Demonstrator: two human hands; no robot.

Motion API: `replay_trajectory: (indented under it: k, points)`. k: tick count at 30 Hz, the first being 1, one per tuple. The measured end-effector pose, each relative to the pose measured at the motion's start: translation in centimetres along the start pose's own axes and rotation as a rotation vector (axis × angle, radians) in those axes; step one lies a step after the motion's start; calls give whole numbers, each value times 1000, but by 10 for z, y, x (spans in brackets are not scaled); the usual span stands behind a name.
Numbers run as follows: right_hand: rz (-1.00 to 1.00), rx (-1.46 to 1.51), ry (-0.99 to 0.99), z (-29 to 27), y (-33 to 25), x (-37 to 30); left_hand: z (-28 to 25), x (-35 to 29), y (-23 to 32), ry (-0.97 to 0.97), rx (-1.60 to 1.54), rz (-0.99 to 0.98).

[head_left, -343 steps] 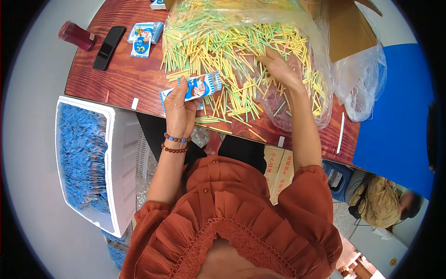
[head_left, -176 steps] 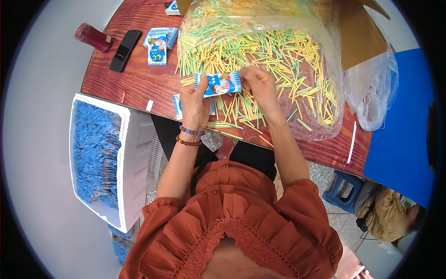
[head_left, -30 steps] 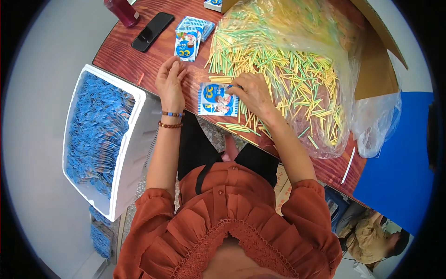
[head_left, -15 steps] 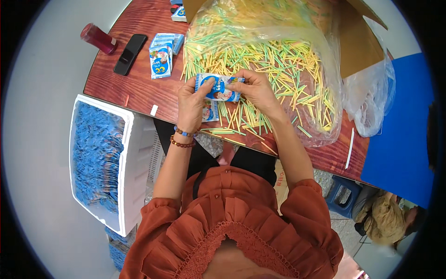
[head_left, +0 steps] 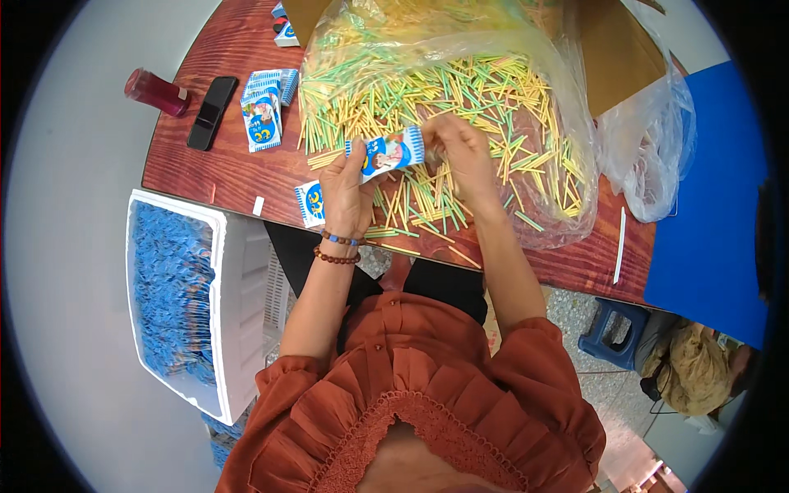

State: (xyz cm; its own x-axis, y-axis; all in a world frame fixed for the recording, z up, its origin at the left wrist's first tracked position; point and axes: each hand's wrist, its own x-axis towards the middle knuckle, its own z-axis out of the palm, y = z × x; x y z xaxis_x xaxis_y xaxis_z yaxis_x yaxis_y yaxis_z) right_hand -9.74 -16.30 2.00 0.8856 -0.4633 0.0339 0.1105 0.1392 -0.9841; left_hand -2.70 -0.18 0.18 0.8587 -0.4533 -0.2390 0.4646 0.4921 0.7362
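Note:
A small blue-and-white printed packet (head_left: pixel 393 156) is pinched between the thumb and fingers of my left hand (head_left: pixel 347 185), above the table's near edge. Close to the packet's right end is my right hand (head_left: pixel 462 156), its fingers curled together; whatever may be between them is hidden. Another such packet (head_left: pixel 310 203) sticks out to the left from behind my left hand; I cannot tell whether it lies on the table or is held. Thin yellow and green paper-like sticks (head_left: pixel 518 107) spread around and beyond both hands, many inside a clear plastic bag (head_left: pixel 468 37).
More packets (head_left: pixel 263 119) lie at the left of the red-brown table (head_left: pixel 177 168), beside a black phone (head_left: pixel 212 112) and a red jar (head_left: pixel 156 91). A white foam box (head_left: pixel 220 312) full of blue packets stands left. A cardboard box (head_left: pixel 620 57) and crumpled bag (head_left: pixel 645 152) are right.
The right hand has come off the packet's face to just beyond its right end. The second packet now shows left of my left wrist instead of right. The view has shifted slightly.

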Motion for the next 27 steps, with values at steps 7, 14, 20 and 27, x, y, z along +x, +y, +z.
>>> replay_trajectory:
  k: [7,14,20,27]
  points:
    - [-336,-378,-238,-12,-17,-11,-1,2,-7,-44,-37,-91]
    - [-318,-312,-470,-27,-8,-1,6,-3,-9,-39,55,-36]
    - [-115,-734,146,-122,-17,70,11,-9,-2,-32,23,-3]
    - [-508,-1787,88,-154,1,133,0,-8,-7,-6,5,-38]
